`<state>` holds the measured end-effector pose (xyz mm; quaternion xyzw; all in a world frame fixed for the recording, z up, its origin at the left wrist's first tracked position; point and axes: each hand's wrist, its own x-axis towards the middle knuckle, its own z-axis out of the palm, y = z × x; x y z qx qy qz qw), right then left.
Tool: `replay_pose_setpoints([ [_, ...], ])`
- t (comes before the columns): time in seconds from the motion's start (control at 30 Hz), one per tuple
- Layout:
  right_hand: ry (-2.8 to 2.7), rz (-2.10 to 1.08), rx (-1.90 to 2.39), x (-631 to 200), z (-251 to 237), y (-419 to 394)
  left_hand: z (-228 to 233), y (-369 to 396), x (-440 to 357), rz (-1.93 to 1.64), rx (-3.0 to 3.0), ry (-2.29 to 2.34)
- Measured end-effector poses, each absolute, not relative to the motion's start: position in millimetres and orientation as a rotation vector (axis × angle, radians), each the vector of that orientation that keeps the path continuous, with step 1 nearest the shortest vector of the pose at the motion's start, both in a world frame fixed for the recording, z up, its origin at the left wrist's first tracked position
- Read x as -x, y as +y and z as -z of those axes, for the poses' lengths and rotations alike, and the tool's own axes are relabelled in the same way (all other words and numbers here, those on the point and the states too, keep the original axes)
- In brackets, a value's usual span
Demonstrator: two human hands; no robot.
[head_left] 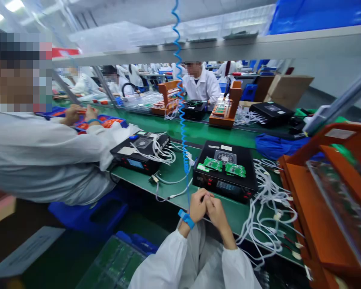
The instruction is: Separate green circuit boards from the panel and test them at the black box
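Touching at btm ctr of frame, L hand [197,205] and R hand [215,210] have fingers curled in; can't tell if anything's held, fingertips partly hidden. Just beyond, ctr-right on bench [173,190]: blk box [223,176], long axis approx. left–right, green PCBs [235,169] on top, R hand nearer the rightmost. Far co-worker [205,85], upper ctr, half hidden.

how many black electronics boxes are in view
4: the front box, with green boards on top; the left box, with white cables; and farther back, the middle box and the right box. Others may be hidden.
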<state>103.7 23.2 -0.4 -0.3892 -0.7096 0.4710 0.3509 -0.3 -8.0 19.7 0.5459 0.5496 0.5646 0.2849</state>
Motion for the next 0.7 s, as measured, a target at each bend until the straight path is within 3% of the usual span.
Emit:
replay_pose_setpoints([
  [0.7,-1.815,-1.270,0.989,-103.2,-3.0,22.7,-17.1,-9.2,0.8,-1.528,-1.479,1.484],
])
